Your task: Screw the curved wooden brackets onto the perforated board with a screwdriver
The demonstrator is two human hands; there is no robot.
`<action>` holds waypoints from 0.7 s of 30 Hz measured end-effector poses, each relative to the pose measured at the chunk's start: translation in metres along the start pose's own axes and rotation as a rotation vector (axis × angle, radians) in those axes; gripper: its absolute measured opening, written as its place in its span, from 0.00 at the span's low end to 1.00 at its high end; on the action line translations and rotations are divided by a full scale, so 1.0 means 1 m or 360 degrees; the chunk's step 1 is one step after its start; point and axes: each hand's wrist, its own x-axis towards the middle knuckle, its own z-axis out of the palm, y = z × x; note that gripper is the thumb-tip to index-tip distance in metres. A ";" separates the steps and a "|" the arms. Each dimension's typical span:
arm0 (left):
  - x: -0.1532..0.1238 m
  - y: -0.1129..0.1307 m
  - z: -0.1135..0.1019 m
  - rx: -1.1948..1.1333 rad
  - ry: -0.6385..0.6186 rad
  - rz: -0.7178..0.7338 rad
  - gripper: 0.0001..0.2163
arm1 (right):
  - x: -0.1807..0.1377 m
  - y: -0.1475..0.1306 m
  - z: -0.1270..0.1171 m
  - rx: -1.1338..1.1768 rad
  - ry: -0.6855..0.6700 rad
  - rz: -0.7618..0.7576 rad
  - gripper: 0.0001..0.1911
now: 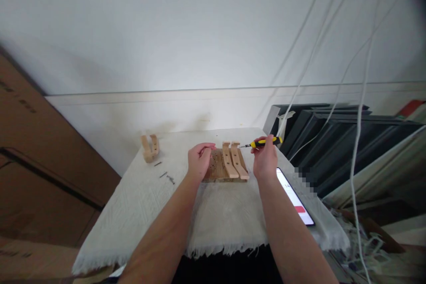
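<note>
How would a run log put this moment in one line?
right hand: holding screwdriver | left hand: at left edge of board | on board: two curved wooden pieces | cloth, left: two similar pieces, screw-like bits

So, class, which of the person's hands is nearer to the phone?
The right hand. It grips the screwdriver just beyond the phone; the left hand is farther off, at the left end of the wooden board.

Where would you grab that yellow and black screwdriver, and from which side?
Probably by its thick handle, from the near right side, where the right hand holds it: the screwdriver sits roughly level, its thin shaft pointing left toward the curved wooden pieces.
</note>
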 end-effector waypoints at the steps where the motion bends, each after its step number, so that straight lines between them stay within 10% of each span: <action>1: 0.001 0.001 -0.001 0.0013 0.0002 0.0010 0.13 | 0.000 0.001 0.000 -0.0053 -0.0021 -0.0043 0.27; 10: 0.020 0.032 -0.055 -0.0098 0.0029 -0.0070 0.13 | -0.016 -0.010 0.015 -0.0253 -0.0157 -0.0130 0.26; 21: 0.018 0.055 -0.167 -0.0380 0.0611 0.0093 0.19 | -0.105 -0.032 0.113 -0.0095 -0.0528 -0.0075 0.22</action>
